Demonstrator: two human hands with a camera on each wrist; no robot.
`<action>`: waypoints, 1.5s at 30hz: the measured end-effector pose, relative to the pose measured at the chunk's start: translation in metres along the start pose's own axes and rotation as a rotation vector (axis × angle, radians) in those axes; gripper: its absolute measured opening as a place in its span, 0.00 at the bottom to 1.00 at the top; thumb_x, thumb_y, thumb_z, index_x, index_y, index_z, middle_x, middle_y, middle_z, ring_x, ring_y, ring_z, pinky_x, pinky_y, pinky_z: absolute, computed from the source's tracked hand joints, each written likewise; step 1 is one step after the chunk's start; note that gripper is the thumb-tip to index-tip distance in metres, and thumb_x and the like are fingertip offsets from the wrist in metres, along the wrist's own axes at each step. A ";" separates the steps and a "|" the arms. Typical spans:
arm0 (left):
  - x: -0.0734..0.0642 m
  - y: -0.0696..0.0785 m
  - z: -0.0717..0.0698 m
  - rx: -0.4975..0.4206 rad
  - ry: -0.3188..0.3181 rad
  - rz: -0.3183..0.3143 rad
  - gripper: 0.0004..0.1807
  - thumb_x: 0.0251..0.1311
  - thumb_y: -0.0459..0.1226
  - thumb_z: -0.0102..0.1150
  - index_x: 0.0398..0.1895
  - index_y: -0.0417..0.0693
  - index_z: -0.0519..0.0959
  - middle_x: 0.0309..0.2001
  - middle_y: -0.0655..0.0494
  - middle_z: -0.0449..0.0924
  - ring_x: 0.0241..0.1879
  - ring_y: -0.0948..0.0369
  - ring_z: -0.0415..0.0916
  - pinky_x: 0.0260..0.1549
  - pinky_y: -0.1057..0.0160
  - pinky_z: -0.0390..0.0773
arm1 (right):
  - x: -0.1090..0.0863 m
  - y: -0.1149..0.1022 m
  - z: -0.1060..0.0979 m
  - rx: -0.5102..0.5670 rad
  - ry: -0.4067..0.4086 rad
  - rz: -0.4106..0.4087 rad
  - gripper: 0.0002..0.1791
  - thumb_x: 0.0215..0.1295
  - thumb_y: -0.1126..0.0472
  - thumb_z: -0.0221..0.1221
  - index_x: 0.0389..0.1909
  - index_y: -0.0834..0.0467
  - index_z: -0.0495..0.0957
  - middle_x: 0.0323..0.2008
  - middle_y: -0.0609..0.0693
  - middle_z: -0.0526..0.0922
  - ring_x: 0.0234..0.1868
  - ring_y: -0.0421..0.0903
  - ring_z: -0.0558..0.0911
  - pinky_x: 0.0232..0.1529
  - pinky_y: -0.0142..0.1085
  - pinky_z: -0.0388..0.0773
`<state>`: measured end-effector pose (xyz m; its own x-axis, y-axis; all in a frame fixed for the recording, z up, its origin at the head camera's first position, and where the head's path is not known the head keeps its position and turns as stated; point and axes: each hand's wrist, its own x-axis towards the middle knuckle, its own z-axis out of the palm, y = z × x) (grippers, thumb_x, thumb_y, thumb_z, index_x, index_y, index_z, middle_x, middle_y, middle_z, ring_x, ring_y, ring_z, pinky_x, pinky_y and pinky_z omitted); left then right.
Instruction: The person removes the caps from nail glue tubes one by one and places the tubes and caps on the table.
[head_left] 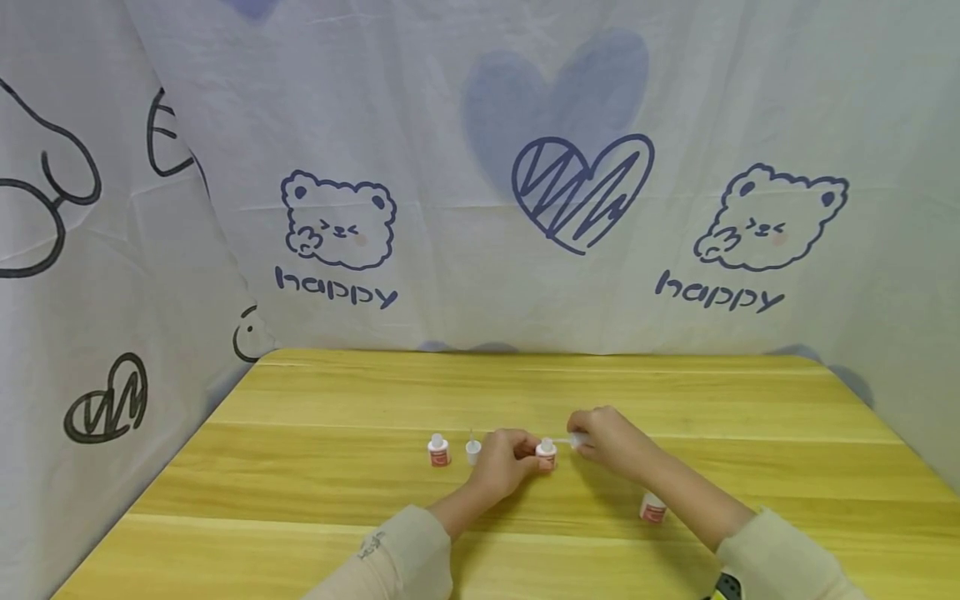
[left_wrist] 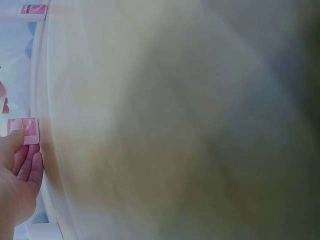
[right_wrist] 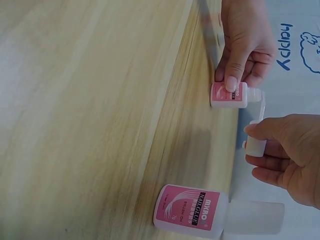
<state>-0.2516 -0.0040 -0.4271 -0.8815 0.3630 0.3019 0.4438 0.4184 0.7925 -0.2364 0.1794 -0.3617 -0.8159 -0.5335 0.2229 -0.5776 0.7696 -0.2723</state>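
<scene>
My left hand (head_left: 504,460) grips a small white nail glue bottle (right_wrist: 219,95) with a pink label, upright on the table. Its cap is off, and the thumb lies across the label in the right wrist view. To the right, my right hand (head_left: 611,442) pinches a white brush cap (right_wrist: 256,146) on its side. The cap's thin brush (right_wrist: 262,106) points left, its tip right at the bottle's neck (right_wrist: 254,94). Nearer to me, under the right forearm, stands another nail glue bottle (right_wrist: 185,207) with its cap on.
Left of my left hand stands an uncapped nail glue bottle (head_left: 438,453). Beside it a loose white cap (head_left: 473,451) rests with its brush pointing up. The wooden table (head_left: 300,483) ends at a printed cloth (head_left: 450,250) behind.
</scene>
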 end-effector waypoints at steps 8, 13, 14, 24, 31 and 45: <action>-0.001 0.002 0.000 -0.007 0.000 -0.010 0.08 0.49 0.32 0.67 0.32 0.36 0.83 0.32 0.45 0.85 0.32 0.58 0.83 0.29 0.75 0.78 | -0.001 0.005 0.002 0.130 -0.004 0.039 0.08 0.50 0.74 0.62 0.30 0.62 0.75 0.28 0.51 0.81 0.30 0.41 0.77 0.30 0.31 0.75; -0.001 0.002 0.000 -0.003 0.006 -0.002 0.08 0.48 0.32 0.67 0.32 0.35 0.83 0.31 0.45 0.85 0.32 0.58 0.83 0.29 0.75 0.78 | -0.001 0.010 0.005 0.236 0.018 0.057 0.09 0.47 0.75 0.61 0.27 0.60 0.73 0.25 0.48 0.79 0.30 0.39 0.74 0.30 0.29 0.72; -0.001 0.001 0.000 -0.002 0.007 0.002 0.08 0.48 0.32 0.67 0.32 0.35 0.83 0.31 0.45 0.85 0.32 0.58 0.83 0.29 0.74 0.78 | -0.002 0.011 0.006 0.254 0.021 0.061 0.09 0.47 0.75 0.61 0.27 0.60 0.73 0.25 0.48 0.79 0.29 0.39 0.74 0.29 0.29 0.72; -0.001 0.002 0.000 0.017 -0.001 -0.017 0.08 0.48 0.34 0.67 0.31 0.37 0.83 0.31 0.47 0.85 0.30 0.59 0.82 0.29 0.75 0.77 | -0.003 0.015 0.011 0.290 0.008 0.081 0.08 0.47 0.72 0.65 0.26 0.61 0.76 0.24 0.48 0.79 0.28 0.37 0.74 0.30 0.28 0.74; -0.001 0.002 0.001 0.007 0.004 -0.022 0.08 0.49 0.32 0.67 0.31 0.36 0.83 0.32 0.46 0.85 0.31 0.58 0.82 0.29 0.75 0.77 | -0.001 0.016 0.011 0.271 0.001 0.068 0.08 0.47 0.72 0.66 0.27 0.62 0.77 0.23 0.48 0.80 0.27 0.36 0.75 0.29 0.27 0.75; -0.001 0.002 0.000 0.000 -0.001 -0.028 0.09 0.49 0.32 0.67 0.32 0.35 0.82 0.32 0.44 0.85 0.32 0.56 0.82 0.30 0.74 0.79 | 0.002 0.019 0.008 0.306 -0.078 0.067 0.08 0.45 0.75 0.64 0.25 0.63 0.75 0.24 0.50 0.81 0.27 0.37 0.77 0.29 0.25 0.75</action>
<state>-0.2498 -0.0036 -0.4255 -0.8936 0.3516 0.2789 0.4185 0.4282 0.8010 -0.2487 0.1900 -0.3740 -0.8450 -0.5198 0.1256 -0.4940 0.6690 -0.5553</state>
